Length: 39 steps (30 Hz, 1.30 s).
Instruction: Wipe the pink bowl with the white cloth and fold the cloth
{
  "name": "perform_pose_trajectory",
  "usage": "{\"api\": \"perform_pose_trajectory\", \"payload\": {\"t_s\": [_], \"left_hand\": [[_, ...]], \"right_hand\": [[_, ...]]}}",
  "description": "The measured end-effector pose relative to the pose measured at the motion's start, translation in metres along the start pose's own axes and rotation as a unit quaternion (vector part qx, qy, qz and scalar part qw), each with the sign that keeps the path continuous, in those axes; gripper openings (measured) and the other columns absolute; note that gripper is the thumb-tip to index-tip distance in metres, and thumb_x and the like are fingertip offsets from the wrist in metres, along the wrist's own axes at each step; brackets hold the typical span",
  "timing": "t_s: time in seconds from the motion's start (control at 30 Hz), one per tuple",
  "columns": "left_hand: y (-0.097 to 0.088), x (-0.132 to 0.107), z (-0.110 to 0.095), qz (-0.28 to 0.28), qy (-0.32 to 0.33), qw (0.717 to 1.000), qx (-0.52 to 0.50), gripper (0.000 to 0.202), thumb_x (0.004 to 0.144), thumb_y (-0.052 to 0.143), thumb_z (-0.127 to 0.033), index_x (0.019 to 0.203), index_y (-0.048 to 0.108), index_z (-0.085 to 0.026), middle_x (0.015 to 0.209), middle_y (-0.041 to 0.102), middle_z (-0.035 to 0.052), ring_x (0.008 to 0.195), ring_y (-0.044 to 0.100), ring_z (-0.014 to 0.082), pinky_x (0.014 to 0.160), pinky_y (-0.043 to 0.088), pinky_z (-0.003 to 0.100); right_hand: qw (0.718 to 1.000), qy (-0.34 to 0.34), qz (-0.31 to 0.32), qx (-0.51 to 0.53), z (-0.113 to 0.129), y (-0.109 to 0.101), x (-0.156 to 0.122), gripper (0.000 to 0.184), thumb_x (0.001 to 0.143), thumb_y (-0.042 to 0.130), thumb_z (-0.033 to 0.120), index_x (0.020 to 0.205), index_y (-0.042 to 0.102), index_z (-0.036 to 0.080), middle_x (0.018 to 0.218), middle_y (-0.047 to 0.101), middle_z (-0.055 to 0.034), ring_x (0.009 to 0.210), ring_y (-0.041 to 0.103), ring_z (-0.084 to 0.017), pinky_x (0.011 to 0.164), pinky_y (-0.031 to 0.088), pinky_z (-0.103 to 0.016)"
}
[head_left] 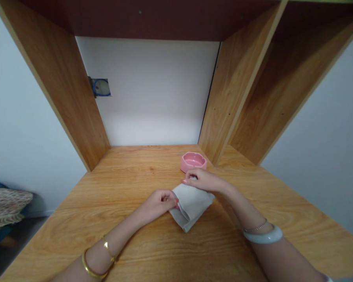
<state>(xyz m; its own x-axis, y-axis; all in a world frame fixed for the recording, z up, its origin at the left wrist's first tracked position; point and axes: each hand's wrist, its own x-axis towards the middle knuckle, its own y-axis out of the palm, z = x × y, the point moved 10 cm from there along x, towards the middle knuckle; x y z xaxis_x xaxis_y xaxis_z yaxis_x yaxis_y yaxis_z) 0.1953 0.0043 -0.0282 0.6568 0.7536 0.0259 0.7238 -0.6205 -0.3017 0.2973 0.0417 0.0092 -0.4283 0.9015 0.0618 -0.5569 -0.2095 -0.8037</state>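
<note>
A light grey folded cloth (194,201) is held between my two hands, above the wooden desk. My left hand (161,201) pinches its left edge between thumb and fingers, where the folded layers part. At the top edge, my right hand (200,179) grips the cloth with thumb and curled fingers; some fingertips are hidden. Just behind my right hand stands a pink ashtray (194,158) with a notched rim, partly covered by that hand.
The wooden desktop (129,172) runs back to a white panel (153,90) with a cut-out holding a socket box (101,87). Upright wooden boards (238,86) stand at both sides under a dark shelf (153,19). A patterned fabric (7,205) lies at far left.
</note>
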Motion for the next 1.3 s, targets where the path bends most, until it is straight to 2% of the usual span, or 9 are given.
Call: {"api": "perform_pose_trajectory", "payload": {"t_s": [0.13, 0.27, 0.4, 0.53, 0.7, 0.87, 0.97, 1.1, 1.3], "left_hand": [[-0.018, -0.003, -0.014, -0.075, 0.032, 0.991, 0.107, 0.031, 0.078, 0.047, -0.041, 0.062, 0.053, -0.015, 0.059, 0.05, -0.0017, 0.057, 0.043, 0.011, 0.053, 0.033, 0.02], [-0.028, -0.003, -0.012, -0.12, 0.05, 0.986, 0.107, 0.019, 0.075, 0.053, -0.034, 0.072, 0.047, -0.017, 0.058, 0.045, -0.0051, 0.053, 0.04, 0.0089, 0.049, 0.03, 0.018], [-0.014, 0.002, -0.001, -0.075, 0.063, 0.99, 0.104, 0.016, 0.07, 0.053, -0.018, 0.086, 0.049, -0.017, 0.058, 0.047, -0.0066, 0.052, 0.04, 0.0076, 0.049, 0.03, 0.017], [-0.002, 0.002, 0.004, -0.025, 0.053, 0.99, 0.131, 0.022, 0.068, 0.048, -0.011, 0.087, 0.057, -0.016, 0.058, 0.045, -0.0064, 0.052, 0.04, 0.007, 0.049, 0.03, 0.016], [-0.008, 0.001, 0.003, -0.032, 0.034, 0.985, 0.164, 0.029, 0.066, 0.046, -0.01, 0.089, 0.062, -0.015, 0.056, 0.043, -0.0061, 0.052, 0.039, 0.0075, 0.049, 0.029, 0.016], [-0.01, 0.0, -0.001, -0.035, 0.034, 0.983, 0.178, 0.026, 0.068, 0.046, -0.012, 0.088, 0.063, -0.016, 0.055, 0.042, -0.0056, 0.052, 0.039, 0.0084, 0.049, 0.029, 0.017], [-0.013, -0.001, -0.005, -0.05, 0.042, 0.981, 0.18, 0.024, 0.074, 0.046, -0.019, 0.092, 0.061, -0.016, 0.055, 0.042, -0.0053, 0.051, 0.039, 0.0091, 0.049, 0.028, 0.018], [-0.021, -0.002, -0.008, -0.074, 0.05, 0.979, 0.186, 0.026, 0.077, 0.045, -0.025, 0.097, 0.058, -0.016, 0.056, 0.044, -0.0048, 0.052, 0.041, 0.0102, 0.049, 0.029, 0.019], [-0.02, -0.001, -0.006, -0.061, 0.048, 0.98, 0.182, 0.027, 0.075, 0.043, -0.02, 0.096, 0.059, -0.015, 0.057, 0.052, -0.0027, 0.053, 0.046, 0.0111, 0.052, 0.032, 0.02]], "right_hand": [[0.998, -0.019, 0.03, 0.045, 0.006, -0.001, -0.004, 0.031, 0.077, 0.047, 0.042, 0.08, 0.059, 0.014, 0.074, 0.058, -0.0021, 0.069, 0.051, -0.013, 0.059, 0.038, -0.022], [0.994, -0.012, 0.072, 0.08, 0.007, 0.006, -0.006, 0.029, 0.078, 0.047, 0.036, 0.093, 0.059, 0.014, 0.083, 0.06, -0.0032, 0.075, 0.053, -0.014, 0.065, 0.041, -0.024], [0.992, -0.006, 0.096, 0.078, 0.004, 0.02, -0.004, 0.027, 0.07, 0.055, 0.024, 0.096, 0.058, 0.015, 0.091, 0.06, -0.0042, 0.082, 0.053, -0.015, 0.072, 0.041, -0.026], [0.994, -0.016, 0.064, 0.084, 0.008, 0.009, -0.003, 0.028, 0.066, 0.061, 0.024, 0.092, 0.058, 0.015, 0.084, 0.057, -0.0016, 0.075, 0.051, -0.013, 0.066, 0.04, -0.023], [0.989, 0.001, 0.099, 0.112, 0.014, 0.002, -0.01, 0.027, 0.068, 0.061, 0.032, 0.089, 0.061, 0.015, 0.06, 0.041, 0.0056, 0.052, 0.036, -0.007, 0.045, 0.028, -0.017], [0.983, -0.016, 0.171, 0.068, 0.018, 0.021, -0.016, 0.023, 0.063, 0.064, 0.025, 0.084, 0.066, 0.019, 0.07, 0.046, 0.0034, 0.058, 0.04, -0.007, 0.047, 0.03, -0.016], [0.98, 0.019, 0.193, 0.039, 0.008, 0.027, -0.019, 0.024, 0.06, 0.063, 0.019, 0.084, 0.066, 0.02, 0.075, 0.048, 0.0031, 0.057, 0.044, -0.006, 0.048, 0.034, -0.016], [0.972, 0.116, 0.196, 0.053, -0.016, 0.026, -0.027, 0.026, 0.06, 0.059, 0.016, 0.085, 0.06, 0.019, 0.076, 0.046, 0.0038, 0.045, 0.045, -0.003, 0.038, 0.035, -0.015], [0.971, 0.193, 0.124, 0.064, -0.052, 0.003, -0.035, 0.024, 0.058, 0.059, 0.012, 0.08, 0.052, 0.019, 0.056, 0.045, 0.0076, 0.036, 0.045, -0.006, 0.033, 0.035, -0.017]]}}
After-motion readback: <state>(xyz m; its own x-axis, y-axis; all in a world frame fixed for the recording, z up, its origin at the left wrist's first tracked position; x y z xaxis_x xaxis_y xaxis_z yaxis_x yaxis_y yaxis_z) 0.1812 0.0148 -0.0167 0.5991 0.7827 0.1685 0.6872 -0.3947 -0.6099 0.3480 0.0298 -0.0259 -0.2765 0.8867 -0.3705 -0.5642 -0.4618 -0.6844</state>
